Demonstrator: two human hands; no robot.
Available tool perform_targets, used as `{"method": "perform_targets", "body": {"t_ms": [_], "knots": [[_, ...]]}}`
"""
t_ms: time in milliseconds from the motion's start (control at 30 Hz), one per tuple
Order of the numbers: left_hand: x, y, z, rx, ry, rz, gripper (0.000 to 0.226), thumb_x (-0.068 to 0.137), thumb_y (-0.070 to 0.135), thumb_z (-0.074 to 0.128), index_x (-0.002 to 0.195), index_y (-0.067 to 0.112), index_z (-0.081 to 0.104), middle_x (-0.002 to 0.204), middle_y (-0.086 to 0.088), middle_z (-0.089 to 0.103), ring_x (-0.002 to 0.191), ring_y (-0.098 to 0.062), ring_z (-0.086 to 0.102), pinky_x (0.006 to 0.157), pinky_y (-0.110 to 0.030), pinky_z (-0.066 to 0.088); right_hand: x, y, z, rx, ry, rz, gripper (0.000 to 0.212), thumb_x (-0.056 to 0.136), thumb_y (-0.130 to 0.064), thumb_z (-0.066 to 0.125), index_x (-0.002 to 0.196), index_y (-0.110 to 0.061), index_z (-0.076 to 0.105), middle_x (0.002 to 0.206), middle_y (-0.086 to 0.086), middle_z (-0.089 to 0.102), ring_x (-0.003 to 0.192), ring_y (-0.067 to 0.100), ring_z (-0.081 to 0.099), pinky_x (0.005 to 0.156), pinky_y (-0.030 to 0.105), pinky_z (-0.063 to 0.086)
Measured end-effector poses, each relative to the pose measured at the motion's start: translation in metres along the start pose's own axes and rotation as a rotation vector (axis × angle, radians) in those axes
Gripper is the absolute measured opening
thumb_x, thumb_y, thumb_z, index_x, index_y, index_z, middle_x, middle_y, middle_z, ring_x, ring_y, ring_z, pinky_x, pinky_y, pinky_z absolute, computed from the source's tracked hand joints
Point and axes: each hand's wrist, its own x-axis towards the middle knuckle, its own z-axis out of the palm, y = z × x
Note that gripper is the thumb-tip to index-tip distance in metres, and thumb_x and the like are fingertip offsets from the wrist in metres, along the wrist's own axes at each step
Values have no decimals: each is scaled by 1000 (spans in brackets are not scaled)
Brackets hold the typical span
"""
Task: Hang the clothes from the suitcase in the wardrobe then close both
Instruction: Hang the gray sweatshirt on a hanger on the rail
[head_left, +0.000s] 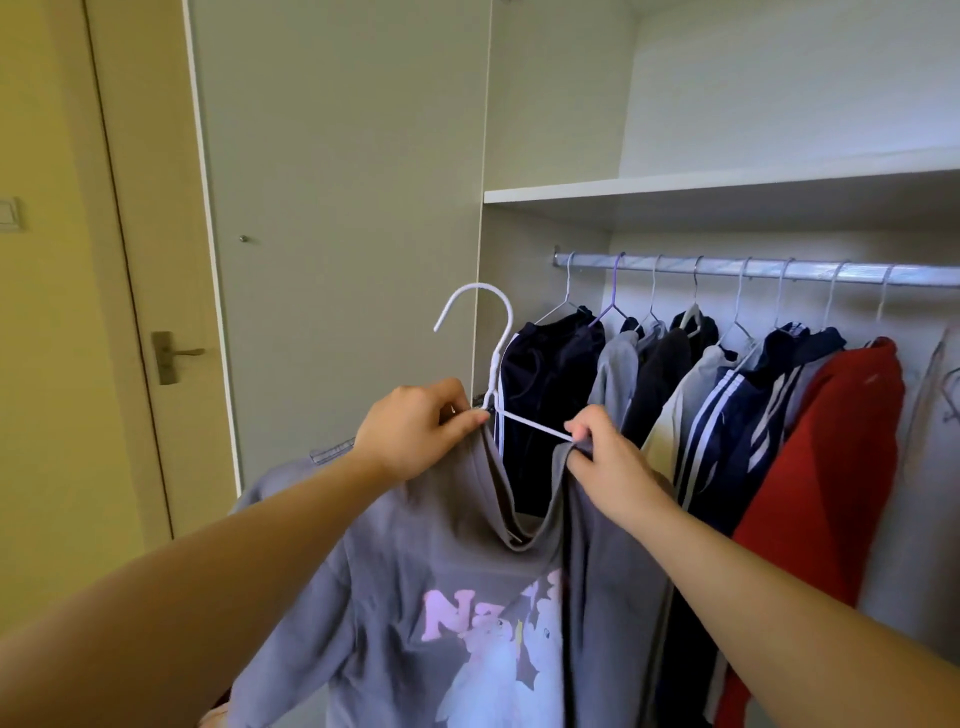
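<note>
I hold a grey sweatshirt (415, 587) with a pink and white print in front of the open wardrobe. A white hanger (496, 338) sticks up out of its neck opening, hook upward. My left hand (415, 426) pinches the collar and the hanger's base. On the other side of the neck, my right hand (605, 457) pinches the collar around the hanger's arm. The metal rail (753, 270) runs to the right above my hands. The suitcase is out of view.
Several garments hang on the rail: dark navy (545, 395), grey, striped navy and a red one (826, 447). A white shelf (675, 184) sits above the rail. The wardrobe door (337, 208) stands at the left, and a room door with handle (174, 356) is further left.
</note>
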Motion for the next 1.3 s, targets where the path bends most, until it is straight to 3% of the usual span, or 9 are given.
{"method": "perform_targets", "body": {"t_ms": [133,333,533,667,767,933,1133,1200,1300], "knots": [[1,8,1,-97,-27,-8,29,87,44,60,63,35,45,62,13,52,67,-13,51,63,-27,42,5,-2,-8,-69,35,197,23,93,-28,53,92,-18,33,76,0,50,81,28,53,71,33,39],[0,21,20,-107,-73,62,23,85,44,63,87,22,63,70,6,60,71,-14,54,69,-29,45,6,-18,5,13,18,122,11,87,-12,54,87,-14,43,73,-2,48,77,24,51,69,32,40],[-5,-11,7,190,-240,31,31,91,50,50,108,26,60,96,4,66,99,-20,59,75,-29,44,3,8,-2,112,80,229,25,85,-7,55,74,-19,36,74,2,48,71,23,47,60,30,35],[-9,-34,-5,193,-396,-98,26,93,47,47,109,31,59,93,7,61,102,-20,57,82,-29,45,1,19,-5,179,141,258,31,83,-4,58,70,-20,34,69,1,45,67,23,45,55,29,33],[-5,-21,2,165,-421,-15,26,94,41,49,114,27,59,108,2,62,105,-20,56,89,-30,44,3,14,2,156,148,215,32,83,-5,58,67,-20,34,70,1,45,69,22,44,54,26,32],[5,11,16,26,-445,-18,31,97,40,42,95,19,65,65,7,52,66,-8,50,78,-29,43,2,0,12,111,113,17,36,85,-6,61,66,-20,34,62,-4,41,58,13,38,52,15,32],[11,1,4,-94,-254,-142,32,94,39,51,90,13,69,60,4,45,59,-15,39,61,-29,33,-6,29,-16,-235,104,72,5,89,-14,57,87,-16,53,84,4,56,89,32,59,71,32,42],[11,-5,-1,-83,-230,-174,27,94,37,51,89,18,69,60,4,47,60,-15,43,62,-29,35,-10,38,-26,-282,95,193,13,90,-9,49,80,-18,50,85,5,57,94,35,59,75,33,43],[10,-11,-3,-94,-147,-235,18,94,35,51,83,25,61,61,2,50,66,-20,47,62,-29,37,-15,42,-38,-316,44,385,27,93,-8,41,99,-24,62,110,6,64,108,31,57,89,33,42]]}}
